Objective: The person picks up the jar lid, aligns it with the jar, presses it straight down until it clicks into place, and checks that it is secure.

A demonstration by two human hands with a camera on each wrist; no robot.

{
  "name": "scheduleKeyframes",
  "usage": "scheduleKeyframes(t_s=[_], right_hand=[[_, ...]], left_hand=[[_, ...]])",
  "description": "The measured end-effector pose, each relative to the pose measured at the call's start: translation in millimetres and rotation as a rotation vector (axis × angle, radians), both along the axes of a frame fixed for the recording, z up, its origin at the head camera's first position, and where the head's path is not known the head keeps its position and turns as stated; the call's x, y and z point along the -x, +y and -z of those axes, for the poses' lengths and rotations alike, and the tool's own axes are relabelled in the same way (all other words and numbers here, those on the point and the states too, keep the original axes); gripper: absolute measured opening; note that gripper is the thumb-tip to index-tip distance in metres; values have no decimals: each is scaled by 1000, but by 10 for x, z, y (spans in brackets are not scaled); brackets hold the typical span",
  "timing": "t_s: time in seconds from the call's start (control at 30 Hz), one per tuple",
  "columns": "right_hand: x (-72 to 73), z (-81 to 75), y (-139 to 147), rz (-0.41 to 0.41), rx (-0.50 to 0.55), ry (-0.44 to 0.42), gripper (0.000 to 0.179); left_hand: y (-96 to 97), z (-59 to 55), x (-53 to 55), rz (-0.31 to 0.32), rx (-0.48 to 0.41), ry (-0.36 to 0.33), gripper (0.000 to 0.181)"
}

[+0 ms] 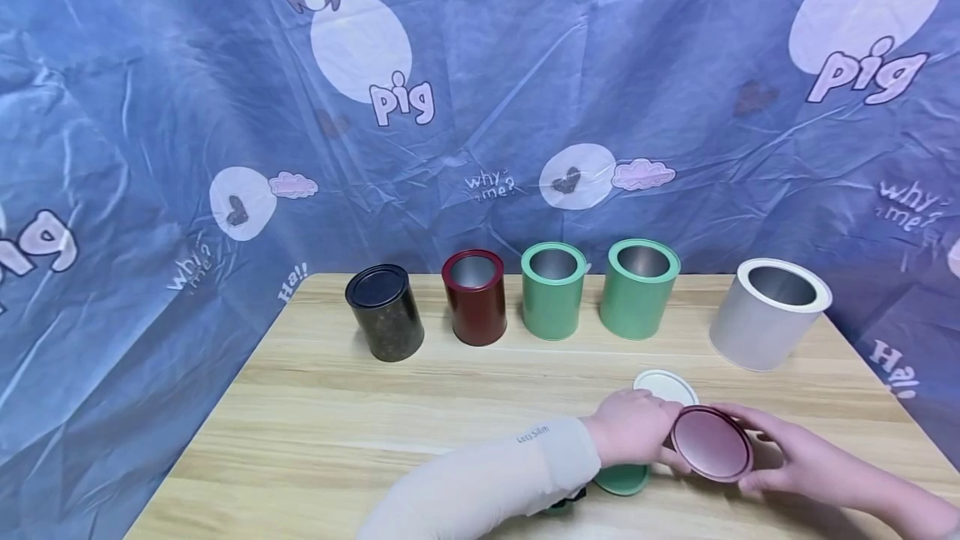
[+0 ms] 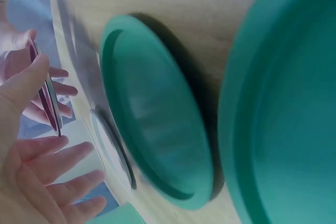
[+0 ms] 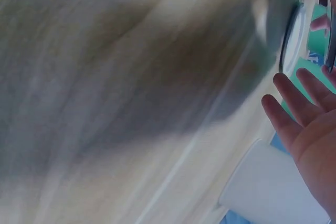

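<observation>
Both hands hold a dark red round lid (image 1: 712, 442), tilted above the table's front right part. My left hand (image 1: 637, 427) pinches its left edge; in the left wrist view the lid's rim lies between that thumb and forefinger. On the opposite edge, my right hand (image 1: 791, 452) grips it between thumb and fingers. A white lid (image 1: 663, 387) lies on the table just beyond the left hand. One green lid (image 1: 624, 480) is partly hidden beneath that hand. A second green lid (image 2: 294, 103) fills the right side of the left wrist view; the left arm mostly covers it in the head view.
Along the back of the wooden table (image 1: 315, 423) stand a black can (image 1: 390, 319) with its lid on, an open red can (image 1: 477, 311), two open green cans (image 1: 553, 307) and an open white can (image 1: 757, 327) at right. A blue printed cloth (image 1: 480, 107) hangs behind.
</observation>
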State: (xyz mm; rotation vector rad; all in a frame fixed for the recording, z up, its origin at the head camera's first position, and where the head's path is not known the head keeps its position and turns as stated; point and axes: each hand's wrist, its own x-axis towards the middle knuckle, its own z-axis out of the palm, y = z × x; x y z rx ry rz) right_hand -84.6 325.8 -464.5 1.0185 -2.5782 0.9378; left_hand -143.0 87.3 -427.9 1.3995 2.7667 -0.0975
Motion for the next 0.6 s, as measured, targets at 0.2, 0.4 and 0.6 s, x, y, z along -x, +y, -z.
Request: scheduleKeyframes(t_s=[0.2, 0.4, 0.6], right_hand=[[18, -84, -66, 20, -18, 18, 84], [53, -151, -139, 38, -27, 20, 83], [146, -154, -200, 11, -24, 75, 86]], left_hand=[[-58, -5, 53, -7, -62, -38, 53], [-149, -48, 107, -5, -104, -97, 53], [-273, -55, 168, -2, -144, -106, 62]])
